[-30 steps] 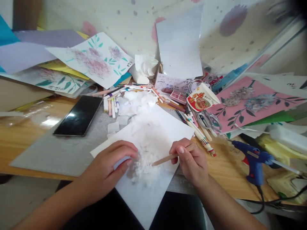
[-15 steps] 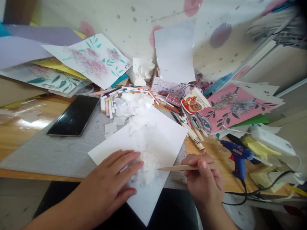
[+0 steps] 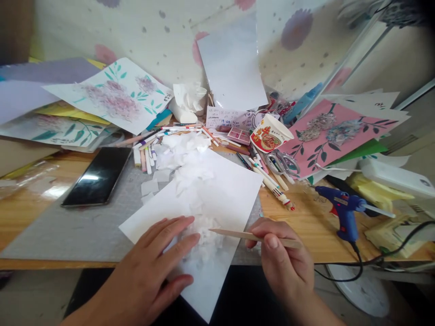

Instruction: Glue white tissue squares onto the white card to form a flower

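A sheet of white paper (image 3: 231, 181) lies cornerwise over the table's front edge. On its lower half sits a ruffled cluster of small white paper pieces (image 3: 205, 237). My left hand (image 3: 159, 253) rests on the sheet with fingers spread, the fingertips at the cluster's left side. In my right hand (image 3: 283, 253) is a pointed wooden stick (image 3: 251, 236), gripped between thumb and fingers. Its tip reaches over the cluster; whether it touches I cannot tell. Loose crumpled white tissue pieces (image 3: 186, 156) are heaped at the sheet's far corner.
A black phone (image 3: 98, 176) lies left on the grey mat (image 3: 68, 235). At the right stand a blue glue gun (image 3: 345, 210) with its cable and a paper cup (image 3: 271, 133). Markers (image 3: 147, 158) and a pink flower picture (image 3: 335, 136) are further back.
The stick in my right hand has moved left, its tip now over the white cluster instead of at its right edge. My left hand stays beside the cluster. The camera view has shifted slightly.
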`<action>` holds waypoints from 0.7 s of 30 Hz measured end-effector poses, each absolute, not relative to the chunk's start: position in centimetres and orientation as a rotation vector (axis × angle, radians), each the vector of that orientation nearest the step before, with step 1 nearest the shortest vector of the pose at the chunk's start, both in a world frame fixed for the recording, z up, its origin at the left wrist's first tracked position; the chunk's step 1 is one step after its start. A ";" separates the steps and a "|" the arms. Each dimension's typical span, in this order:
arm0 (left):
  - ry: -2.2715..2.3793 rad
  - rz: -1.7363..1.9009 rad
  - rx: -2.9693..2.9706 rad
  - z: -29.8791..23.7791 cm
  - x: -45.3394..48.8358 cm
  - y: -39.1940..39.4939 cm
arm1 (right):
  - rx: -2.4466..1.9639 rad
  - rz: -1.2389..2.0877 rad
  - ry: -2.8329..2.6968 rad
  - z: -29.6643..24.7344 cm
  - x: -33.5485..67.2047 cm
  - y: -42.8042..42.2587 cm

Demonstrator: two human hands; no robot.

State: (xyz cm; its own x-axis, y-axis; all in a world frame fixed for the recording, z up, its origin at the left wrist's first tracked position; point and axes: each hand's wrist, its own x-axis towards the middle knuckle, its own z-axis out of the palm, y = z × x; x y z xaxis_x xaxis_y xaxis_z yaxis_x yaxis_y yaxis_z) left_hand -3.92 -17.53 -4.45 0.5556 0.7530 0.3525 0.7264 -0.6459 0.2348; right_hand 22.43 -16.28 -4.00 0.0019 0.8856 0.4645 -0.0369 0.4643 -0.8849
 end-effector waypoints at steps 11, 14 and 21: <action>1.259 0.719 2.648 -4.5 -3.3 -17.7 | -0.783 0.630 -1.967 1.1 20.1 -13.2; 1.237 0.764 2.666 -4.6 -3.3 -17.6 | -0.821 0.584 -2.049 1.5 19.4 -12.6; 1.232 0.824 2.684 -5.3 -3.8 -17.8 | -0.810 0.485 -2.202 1.3 18.5 -12.3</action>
